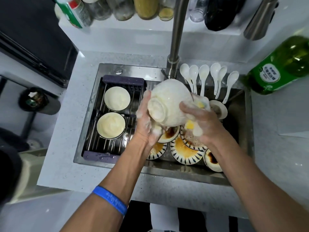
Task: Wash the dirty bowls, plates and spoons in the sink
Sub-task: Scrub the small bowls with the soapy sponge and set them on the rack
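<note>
A soapy white bowl [168,101] is held upside down above the sink [240,114]. My left hand [147,121], covered in foam, grips its rim from the left. My right hand [199,121] holds a foamy yellow sponge [192,127] against the bowl's right side. Below lie dirty patterned plates [185,153] and bowls [212,160] stained with brown sauce. Two soapy bowls [111,125] sit in the rack [115,81] on the left. Several white spoons [203,76] lean on the sink's back edge.
The steel faucet [175,39] rises behind the bowl. A green detergent bottle [282,66] stands on the counter at right. Jars and bottles [145,7] line the back shelf. White counter [66,156] surrounds the sink.
</note>
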`<state>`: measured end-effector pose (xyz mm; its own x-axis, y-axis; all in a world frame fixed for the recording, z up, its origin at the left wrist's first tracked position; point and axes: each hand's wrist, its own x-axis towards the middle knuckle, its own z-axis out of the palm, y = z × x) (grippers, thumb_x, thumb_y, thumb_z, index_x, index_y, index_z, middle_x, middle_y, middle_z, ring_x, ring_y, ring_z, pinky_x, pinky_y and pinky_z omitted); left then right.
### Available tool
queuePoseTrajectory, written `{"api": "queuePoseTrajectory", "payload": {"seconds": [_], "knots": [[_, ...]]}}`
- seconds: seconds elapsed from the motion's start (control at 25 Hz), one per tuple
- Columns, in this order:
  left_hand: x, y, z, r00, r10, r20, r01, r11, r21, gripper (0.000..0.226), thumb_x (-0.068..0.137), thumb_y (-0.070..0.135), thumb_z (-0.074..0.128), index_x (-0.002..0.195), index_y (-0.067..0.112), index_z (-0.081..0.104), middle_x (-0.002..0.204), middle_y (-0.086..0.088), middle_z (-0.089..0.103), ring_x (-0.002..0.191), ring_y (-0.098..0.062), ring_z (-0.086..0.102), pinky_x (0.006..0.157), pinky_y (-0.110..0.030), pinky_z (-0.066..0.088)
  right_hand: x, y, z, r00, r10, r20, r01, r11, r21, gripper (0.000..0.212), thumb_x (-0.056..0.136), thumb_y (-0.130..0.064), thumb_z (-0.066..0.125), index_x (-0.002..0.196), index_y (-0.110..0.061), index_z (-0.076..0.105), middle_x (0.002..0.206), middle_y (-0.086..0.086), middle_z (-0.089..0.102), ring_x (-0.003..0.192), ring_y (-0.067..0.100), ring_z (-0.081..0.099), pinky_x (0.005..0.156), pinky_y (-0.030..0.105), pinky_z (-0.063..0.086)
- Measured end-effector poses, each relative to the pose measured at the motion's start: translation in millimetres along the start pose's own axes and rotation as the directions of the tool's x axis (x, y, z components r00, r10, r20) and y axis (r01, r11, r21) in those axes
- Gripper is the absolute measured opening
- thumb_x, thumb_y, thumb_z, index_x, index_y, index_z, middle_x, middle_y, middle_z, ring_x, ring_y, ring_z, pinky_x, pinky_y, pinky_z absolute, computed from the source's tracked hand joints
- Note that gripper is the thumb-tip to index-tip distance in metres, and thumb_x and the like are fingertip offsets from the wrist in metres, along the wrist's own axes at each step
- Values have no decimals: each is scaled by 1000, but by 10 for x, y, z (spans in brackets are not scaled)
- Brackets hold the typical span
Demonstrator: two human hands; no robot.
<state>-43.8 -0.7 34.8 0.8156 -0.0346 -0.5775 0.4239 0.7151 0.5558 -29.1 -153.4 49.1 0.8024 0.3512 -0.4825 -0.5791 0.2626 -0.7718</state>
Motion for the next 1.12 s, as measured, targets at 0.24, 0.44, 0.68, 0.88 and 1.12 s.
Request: {"api": "queuePoseTrajectory", "payload": {"seconds": [0.24,0.44,0.68,0.88,1.12], "knots": [[-108,27,145,988,49,143,-81,970,228,54,75,15,82,114,-15,61,103,-20,74,92,-29,74,74,-43,62,294,62,91,878,-72,-474,128,988,86,23,85,-29,65,107,-31,74,122,14,67,104,27,67,92,43,54],[-164,178,90,983,172,67,-178,790,587,24,85,-5,71,106,-10,61,75,-6,72,59,-14,70,51,-23,56,219,-289,255,918,-396,29,362,806,-468,33,93,-26,49,112,-47,66,116,-6,69,105,16,63,89,26,48],[-254,256,199,989,148,-17,-107,779,617,16,87,-4,69,85,8,58,76,-12,73,59,-36,66,38,-32,45,317,-262,421,842,-538,38,424,618,-662,21,89,-34,58,104,-36,72,111,-6,71,101,11,65,90,39,53],[-171,272,158,982,151,117,-191,761,620,31,77,0,82,106,3,69,104,-17,72,99,-37,71,84,-56,59,357,-305,391,910,-371,-183,327,916,-232,17,91,-25,65,105,-28,74,102,-5,74,96,14,67,83,37,56],[-243,153,85,960,240,141,-273,710,649,31,80,-18,69,103,2,63,107,-22,70,98,-38,72,66,-34,62,340,-178,486,875,-414,-251,243,824,-511,19,91,-35,64,107,-33,74,113,-7,70,93,6,65,77,27,52]]}}
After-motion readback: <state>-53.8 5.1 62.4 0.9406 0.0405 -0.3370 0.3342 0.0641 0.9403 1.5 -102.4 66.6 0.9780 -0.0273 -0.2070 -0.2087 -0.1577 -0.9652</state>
